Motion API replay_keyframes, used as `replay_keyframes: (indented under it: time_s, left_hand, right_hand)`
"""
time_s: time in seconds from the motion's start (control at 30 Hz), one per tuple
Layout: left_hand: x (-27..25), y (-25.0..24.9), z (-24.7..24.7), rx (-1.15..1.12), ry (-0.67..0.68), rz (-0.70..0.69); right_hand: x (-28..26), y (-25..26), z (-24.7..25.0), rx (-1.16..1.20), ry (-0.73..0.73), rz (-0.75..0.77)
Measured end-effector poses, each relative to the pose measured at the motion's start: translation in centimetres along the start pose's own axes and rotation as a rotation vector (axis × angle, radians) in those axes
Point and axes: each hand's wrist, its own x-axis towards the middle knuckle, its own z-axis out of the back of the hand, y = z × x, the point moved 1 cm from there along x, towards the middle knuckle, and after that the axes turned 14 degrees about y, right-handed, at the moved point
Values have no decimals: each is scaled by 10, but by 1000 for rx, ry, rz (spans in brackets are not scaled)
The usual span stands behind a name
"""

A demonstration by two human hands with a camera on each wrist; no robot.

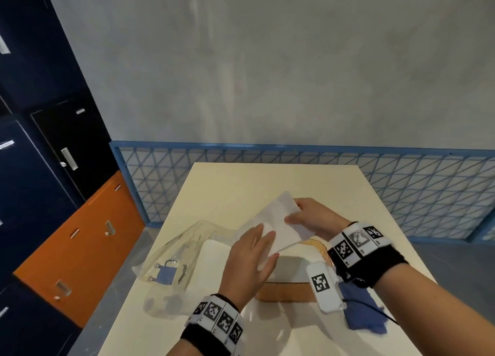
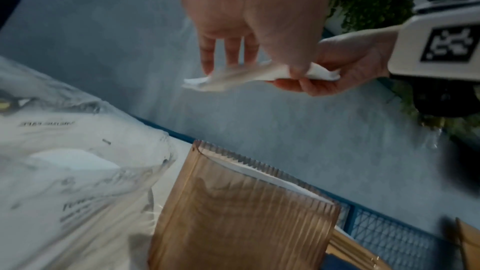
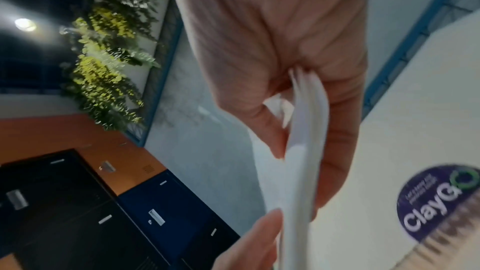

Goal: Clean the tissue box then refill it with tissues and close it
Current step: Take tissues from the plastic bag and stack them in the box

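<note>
Two-hand grip: tissue stack [image 1: 278, 221] is being pinched at its 7 o'clock end by L hand [image 1: 249, 259] & at its 1 o'clock end by R hand [image 1: 313, 219]. It is being held tilted above tissue box [image 1: 289, 291], open on table [image 1: 241, 184], long axis approx. 9–3. Stack prob. needs turning to match.

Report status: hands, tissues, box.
Both gripping: left hand, right hand on tissue stack. Stack held over open tissue box, not in yet. Beside box, plastic wrapper, not blocking.
</note>
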Motion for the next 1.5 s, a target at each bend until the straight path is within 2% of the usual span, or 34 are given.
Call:
replay_keyframes:
  time_s: [0.1, 0.17, 0.2, 0.27, 0.33, 0.5, 0.57, 0.7, 0.83, 0.93, 1.0, 1.1, 1.2, 1.4, 1.5]
  left_hand:
    - [0, -3, 3, -401, -113, 106]
    - [6, -1, 11, -681, -247, 265]
    - [10, 2, 14, -843, -266, 350]
    - [18, 9, 20, -1164, -212, 445]
    - [25, 13, 23, -1299, -158, 447]
    - [33, 3, 24, -1022, -226, 385]
    - [31, 2, 9, -939, -177, 415]
    - [24, 1, -34, -751, 16, 542]
    - [29, -3, -35, -699, -24, 557]
    - [38, 5, -33, -573, -31, 653]
    - [42, 9, -36, -429, 86, 743]
    - [47, 11, -40, -259, 275, 778]
    - [50, 13, -44, -136, 347, 770]
    - [51, 16, -48, -37, 373, 669]
    - [50, 15, -41, 131, 306, 538]
  right_hand:
    - [-12, 7, 11, -99, -63, 72]
    - [-20, 7, 16, -92, -75, 114]
    - [-23, 6, 18, -78, -72, 128]
    - [-26, 1, 19, -63, -65, 140]
    - [-26, -5, 17, -34, -79, 158]
    - [-22, -33, 8, 185, -172, 208]
    - [-19, -59, 0, 207, -196, 152]
    - [-13, -107, -21, 129, -273, -52]
    - [-5, -108, -15, 109, -350, -81]
    - [5, -104, -4, 80, -339, -151]
    - [9, -108, -3, -12, -316, -223]
    - [14, -114, -11, -152, -314, -307]
    - [16, -117, -21, -208, -341, -341]
    - [16, -128, -31, -288, -366, -332]
    - [10, -128, -34, -531, -396, -250]
